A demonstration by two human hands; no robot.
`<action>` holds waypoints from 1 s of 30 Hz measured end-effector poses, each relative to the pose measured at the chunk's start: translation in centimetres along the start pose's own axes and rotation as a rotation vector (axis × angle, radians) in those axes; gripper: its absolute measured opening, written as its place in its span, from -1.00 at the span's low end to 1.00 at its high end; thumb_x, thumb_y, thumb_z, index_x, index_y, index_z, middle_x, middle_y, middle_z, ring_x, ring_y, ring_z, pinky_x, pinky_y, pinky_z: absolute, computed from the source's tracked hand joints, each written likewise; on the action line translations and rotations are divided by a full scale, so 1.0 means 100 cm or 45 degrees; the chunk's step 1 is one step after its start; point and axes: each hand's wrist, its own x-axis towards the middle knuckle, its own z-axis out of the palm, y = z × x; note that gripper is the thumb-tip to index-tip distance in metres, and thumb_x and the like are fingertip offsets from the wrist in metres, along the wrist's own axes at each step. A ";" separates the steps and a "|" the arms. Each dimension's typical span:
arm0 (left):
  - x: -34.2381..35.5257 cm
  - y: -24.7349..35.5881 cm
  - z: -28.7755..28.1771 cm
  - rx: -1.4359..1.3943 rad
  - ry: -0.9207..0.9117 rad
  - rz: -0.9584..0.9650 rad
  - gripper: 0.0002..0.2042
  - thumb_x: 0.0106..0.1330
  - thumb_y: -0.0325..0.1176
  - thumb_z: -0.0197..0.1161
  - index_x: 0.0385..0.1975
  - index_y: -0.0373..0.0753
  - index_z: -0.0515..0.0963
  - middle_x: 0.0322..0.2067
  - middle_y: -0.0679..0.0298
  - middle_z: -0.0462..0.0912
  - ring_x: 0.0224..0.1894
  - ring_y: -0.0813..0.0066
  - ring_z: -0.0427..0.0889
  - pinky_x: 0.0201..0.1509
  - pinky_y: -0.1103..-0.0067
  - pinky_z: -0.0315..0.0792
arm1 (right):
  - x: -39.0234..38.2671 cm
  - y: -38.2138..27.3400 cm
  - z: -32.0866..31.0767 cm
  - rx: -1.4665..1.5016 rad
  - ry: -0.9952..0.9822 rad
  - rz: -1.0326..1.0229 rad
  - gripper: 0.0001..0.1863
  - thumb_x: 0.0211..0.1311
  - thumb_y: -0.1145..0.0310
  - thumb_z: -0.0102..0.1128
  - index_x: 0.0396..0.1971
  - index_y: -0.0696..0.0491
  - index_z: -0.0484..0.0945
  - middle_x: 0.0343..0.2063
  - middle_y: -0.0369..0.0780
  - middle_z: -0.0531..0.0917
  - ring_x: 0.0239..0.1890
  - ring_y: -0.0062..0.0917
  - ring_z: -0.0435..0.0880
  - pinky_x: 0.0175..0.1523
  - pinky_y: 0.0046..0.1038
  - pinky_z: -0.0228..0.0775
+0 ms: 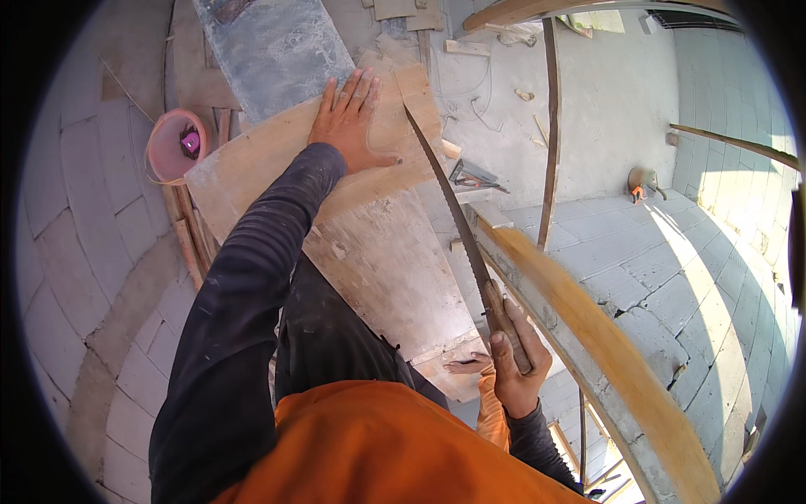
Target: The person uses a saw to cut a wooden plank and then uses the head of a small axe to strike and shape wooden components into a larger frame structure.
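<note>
My left hand [348,126] presses on a pale plywood board [252,185] with its fingers spread. In my right hand [519,365] is the wooden handle of a long handsaw [451,197]. The blade runs up diagonally, its tip lying at the board's right part, near my left hand; whether it sits in a cut I cannot tell. Under the board is a stained sheet [390,277], and beyond its far edge a grey, weathered sheet [273,50].
At the left stands a pink bucket [164,151] with a purple object inside. A long timber edge [596,336] runs along my right, beside pale block walls [730,126]. An upright wooden pole [552,109], scattered offcuts [466,48] and tools [477,178] are further off.
</note>
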 end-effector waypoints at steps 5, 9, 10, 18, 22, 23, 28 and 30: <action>0.009 0.011 0.004 0.010 0.051 0.061 0.36 -0.05 0.63 0.23 0.62 -0.20 -0.18 0.63 0.16 -0.19 0.67 0.28 -0.31 0.69 0.13 -0.48 | 0.177 0.011 0.096 0.172 -0.016 -0.082 -0.57 0.42 0.31 0.29 0.17 0.23 0.58 -0.06 0.08 0.75 -0.06 -0.35 0.78 0.11 -0.45 0.53; 0.003 0.009 0.006 -0.006 0.047 0.054 0.36 -0.05 0.64 0.22 0.62 -0.19 -0.18 0.63 0.16 -0.19 0.67 0.28 -0.31 0.69 0.13 -0.47 | 0.176 0.001 0.106 0.150 0.012 -0.089 -0.53 0.42 0.27 0.30 0.20 0.23 0.57 -0.02 0.08 0.74 0.01 -0.36 0.76 0.14 -0.43 0.52; 0.005 0.008 0.004 0.006 0.033 0.040 0.37 -0.06 0.64 0.22 0.62 -0.19 -0.18 0.63 0.16 -0.19 0.67 0.28 -0.31 0.69 0.13 -0.47 | 0.151 0.002 0.099 0.111 0.029 -0.077 -0.52 0.42 0.26 0.31 0.21 0.23 0.56 -0.01 0.08 0.74 0.03 -0.37 0.75 0.15 -0.42 0.51; -0.001 0.001 0.001 0.007 -0.004 0.002 0.38 -0.07 0.59 0.31 0.62 -0.22 -0.18 0.63 0.15 -0.24 0.67 0.26 -0.32 0.69 0.13 -0.44 | 0.011 -0.004 0.010 -0.038 -0.081 -0.020 -0.52 0.44 0.34 0.28 0.26 0.27 0.53 0.06 0.06 0.73 0.14 -0.33 0.73 0.28 -0.38 0.45; 0.006 0.017 0.003 -0.002 0.034 0.068 0.37 -0.06 0.64 0.23 0.62 -0.20 -0.18 0.63 0.17 -0.23 0.67 0.28 -0.32 0.69 0.14 -0.48 | 0.191 0.017 0.102 0.207 0.003 -0.098 -0.55 0.43 0.25 0.29 0.13 0.27 0.59 -0.03 0.08 0.74 0.02 -0.25 0.75 0.16 -0.37 0.51; 0.010 0.013 0.001 0.018 0.062 0.075 0.37 -0.05 0.66 0.20 0.62 -0.19 -0.18 0.63 0.18 -0.22 0.67 0.29 -0.32 0.69 0.14 -0.50 | 0.201 0.017 0.108 0.188 -0.008 -0.149 -0.55 0.43 0.24 0.28 0.14 0.27 0.59 -0.03 0.09 0.74 0.01 -0.24 0.75 0.16 -0.37 0.51; 0.009 0.004 0.002 0.056 -0.001 -0.015 0.37 -0.06 0.66 0.20 0.62 -0.18 -0.19 0.63 0.19 -0.21 0.67 0.30 -0.33 0.69 0.16 -0.50 | 0.083 0.003 0.059 0.117 -0.016 0.047 -0.52 0.44 0.30 0.30 0.25 0.24 0.54 0.03 0.02 0.74 0.10 -0.38 0.73 0.21 -0.43 0.48; -0.003 0.001 0.007 0.043 -0.002 -0.001 0.37 -0.06 0.66 0.20 0.62 -0.18 -0.18 0.63 0.19 -0.20 0.67 0.30 -0.32 0.69 0.16 -0.49 | 0.006 0.000 0.012 0.022 -0.066 0.109 -0.51 0.47 0.35 0.26 0.31 0.21 0.50 0.06 0.01 0.73 0.09 -0.42 0.73 0.22 -0.43 0.49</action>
